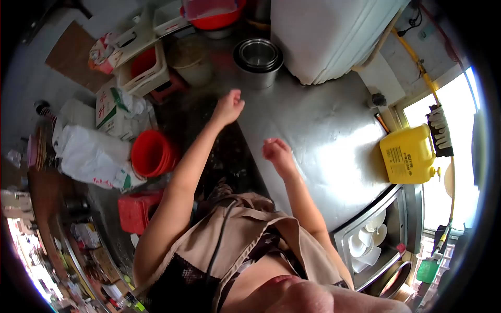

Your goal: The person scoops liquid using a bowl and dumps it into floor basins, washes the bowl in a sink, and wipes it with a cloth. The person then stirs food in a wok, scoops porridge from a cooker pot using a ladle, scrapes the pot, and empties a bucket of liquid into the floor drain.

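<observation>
My left hand (228, 109) is held out in the air above the dark floor, near the edge of the steel table (313, 135). Its fingers are curled in, and nothing shows in them. Lower and to the right, over the table's edge, is my right hand (278, 155), also with its fingers folded in and no object visible. Neither hand appears to touch anything. Beyond them on the steel top stand nested metal pots (258, 65).
A yellow jug (407, 155) stands by the window at right, above a sink (342, 242) holding white dishes. Along the left are red buckets (151, 154), a white sack (94, 154), a carton (109, 112) and a white crate (143, 78). A white-covered bulk (318, 39) rests at the back.
</observation>
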The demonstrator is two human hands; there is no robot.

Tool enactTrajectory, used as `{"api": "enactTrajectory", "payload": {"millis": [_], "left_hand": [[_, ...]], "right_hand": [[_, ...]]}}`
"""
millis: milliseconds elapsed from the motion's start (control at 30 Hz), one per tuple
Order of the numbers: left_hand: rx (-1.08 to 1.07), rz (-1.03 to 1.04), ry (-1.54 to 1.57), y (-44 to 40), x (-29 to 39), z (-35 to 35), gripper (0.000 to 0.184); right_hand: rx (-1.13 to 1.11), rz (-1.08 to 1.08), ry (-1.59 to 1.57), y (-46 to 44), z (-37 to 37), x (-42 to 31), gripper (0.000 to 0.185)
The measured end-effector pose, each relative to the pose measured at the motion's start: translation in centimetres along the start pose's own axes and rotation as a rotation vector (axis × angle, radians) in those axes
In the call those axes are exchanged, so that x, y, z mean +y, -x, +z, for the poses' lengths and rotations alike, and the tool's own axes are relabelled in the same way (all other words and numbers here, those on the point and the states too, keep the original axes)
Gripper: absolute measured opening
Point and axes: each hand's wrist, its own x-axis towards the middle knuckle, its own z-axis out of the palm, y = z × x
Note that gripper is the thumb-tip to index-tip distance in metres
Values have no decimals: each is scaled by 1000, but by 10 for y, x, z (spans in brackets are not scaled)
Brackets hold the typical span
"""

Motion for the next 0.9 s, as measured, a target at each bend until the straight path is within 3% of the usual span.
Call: {"api": "enactTrajectory", "payload": {"millis": [33, 100, 133, 200, 267, 433, 500, 567, 667, 833, 900], "left_hand": [[33, -1, 10, -41, -12, 5, 43], [71, -12, -26, -116, -36, 15, 41], [47, 11, -20, -147, -39, 14, 41], [-86, -115, -294, -211, -43, 14, 42], [-158, -69, -275, -263, -74, 31, 47], [-377, -256, -185, -306, -61, 34, 56], [-547, -346, -39, -326, -83, 47, 54], [-524, -333, -14, -330, -95, 60, 52], [-706, -333, 128, -327, -99, 64, 51], [-621, 116, 41, -283, -97, 92, 50], [-655, 292, 143, -262, -58, 70, 47]], "right_hand": [[7, -17, 168, -13, 9, -5, 12], [91, -59, 215, -47, 10, -7, 13], [153, -87, 278, -63, 13, -15, 14], [275, -141, 344, -99, 18, -36, 18], [352, -200, 359, -147, 29, -50, 19], [595, -162, 335, -255, 58, -64, 36], [666, -166, 319, -290, 50, -49, 33], [801, -201, 338, -304, 38, -33, 21], [814, -236, 245, -294, 49, -25, 14], [859, -154, 81, -236, 64, -9, 13], [919, -177, 1, -211, 67, 0, 13]]}}
